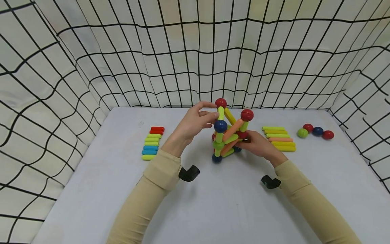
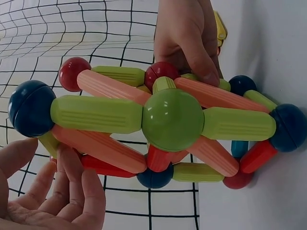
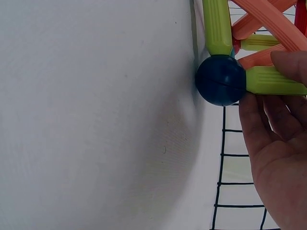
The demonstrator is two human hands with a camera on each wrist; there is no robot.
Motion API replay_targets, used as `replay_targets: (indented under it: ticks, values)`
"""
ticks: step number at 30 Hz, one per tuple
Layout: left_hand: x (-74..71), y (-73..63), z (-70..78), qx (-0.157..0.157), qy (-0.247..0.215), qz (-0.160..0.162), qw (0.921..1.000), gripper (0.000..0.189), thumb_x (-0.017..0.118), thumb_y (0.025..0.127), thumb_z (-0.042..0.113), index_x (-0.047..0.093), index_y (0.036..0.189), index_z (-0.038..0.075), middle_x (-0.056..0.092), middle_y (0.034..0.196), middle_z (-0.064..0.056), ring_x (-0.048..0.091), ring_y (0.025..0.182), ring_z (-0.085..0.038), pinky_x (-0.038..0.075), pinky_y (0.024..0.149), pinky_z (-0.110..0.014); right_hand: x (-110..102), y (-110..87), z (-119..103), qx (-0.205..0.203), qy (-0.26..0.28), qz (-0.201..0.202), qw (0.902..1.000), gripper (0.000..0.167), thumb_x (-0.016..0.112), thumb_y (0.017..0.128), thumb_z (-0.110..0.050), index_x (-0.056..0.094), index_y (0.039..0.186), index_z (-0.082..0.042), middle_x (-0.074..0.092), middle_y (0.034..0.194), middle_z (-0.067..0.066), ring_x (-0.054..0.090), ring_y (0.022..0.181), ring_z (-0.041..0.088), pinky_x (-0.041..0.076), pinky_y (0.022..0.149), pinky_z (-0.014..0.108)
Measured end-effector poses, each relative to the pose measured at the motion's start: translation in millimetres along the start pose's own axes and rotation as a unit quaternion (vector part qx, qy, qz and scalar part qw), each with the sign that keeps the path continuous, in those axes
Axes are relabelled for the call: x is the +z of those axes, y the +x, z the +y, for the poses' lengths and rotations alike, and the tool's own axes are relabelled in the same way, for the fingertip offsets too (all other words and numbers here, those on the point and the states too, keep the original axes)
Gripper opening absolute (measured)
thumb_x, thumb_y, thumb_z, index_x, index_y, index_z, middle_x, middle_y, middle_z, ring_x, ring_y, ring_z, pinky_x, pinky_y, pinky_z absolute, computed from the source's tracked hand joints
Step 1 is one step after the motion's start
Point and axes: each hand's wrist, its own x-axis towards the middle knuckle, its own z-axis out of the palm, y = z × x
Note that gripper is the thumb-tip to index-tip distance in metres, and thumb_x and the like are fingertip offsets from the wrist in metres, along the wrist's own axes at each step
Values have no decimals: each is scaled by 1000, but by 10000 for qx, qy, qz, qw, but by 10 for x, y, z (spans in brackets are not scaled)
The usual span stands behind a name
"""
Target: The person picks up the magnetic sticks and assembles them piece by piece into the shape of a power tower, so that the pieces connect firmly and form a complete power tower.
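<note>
A ball-and-rod toy structure (image 1: 226, 135) stands upright, built of lime, orange, red and yellow rods joined by red, blue and green balls. My left hand (image 1: 195, 118) is at its upper left side. Its fingertips pinch a short lime rod (image 2: 46, 142) beside the upper blue ball (image 2: 31, 108), and its other fingers are loosely bent. Low on the right side, my right hand (image 1: 257, 144) grips another lime rod (image 3: 276, 80), thumb on it and fingers beneath, close to a lower blue ball (image 3: 220, 80). The structure partly hides the right fingertips in the head view.
On the white table (image 1: 213, 210), a column of red, lime and blue rods (image 1: 152, 143) lies left. Yellow, lime and orange rods (image 1: 278, 139) lie right, with several loose balls (image 1: 318, 131) beyond. Black netting (image 1: 198, 52) surrounds the back and sides. Black wrist mounts (image 1: 189, 173) stick out from both sleeves.
</note>
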Motion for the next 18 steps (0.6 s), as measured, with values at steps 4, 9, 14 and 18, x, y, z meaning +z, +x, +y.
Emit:
replay_targets:
  ticks: [4, 9, 14, 18]
  values:
    - [11, -20, -17, 130, 89, -111, 9998, 36, 62, 97, 29, 54, 130, 17, 68, 111, -6, 64, 99, -21, 51, 92, -37, 1, -3, 2, -9, 56, 2, 10000, 45, 67, 94, -22, 55, 134, -8, 61, 127, 9, 55, 112, 30, 47, 98, 48]
    - [36, -140, -71, 596, 632, -355, 9956, 53, 65, 93, 39, 45, 138, 20, 59, 119, -2, 57, 109, -18, 49, 93, -41, 0, -11, 11, -137, 50, -48, 9999, 45, 66, 95, -22, 54, 136, -9, 61, 128, 8, 55, 113, 29, 47, 98, 48]
    - [98, -308, -211, 911, 1518, -405, 9834, 74, 78, 84, 31, 32, 139, 11, 50, 123, -8, 50, 114, -20, 51, 89, -36, -15, -14, 33, -197, -8, -153, 9997, 46, 65, 95, -24, 53, 136, -8, 61, 129, 10, 55, 115, 31, 46, 99, 50]
    - [149, -359, -411, 606, 2269, -444, 9710, 59, 79, 84, 25, 41, 124, 2, 55, 107, -12, 55, 93, -22, 50, 72, -30, -27, -17, 69, -33, -161, -251, 9995, 49, 65, 95, -25, 52, 137, -4, 58, 132, 14, 53, 120, 34, 43, 102, 52]
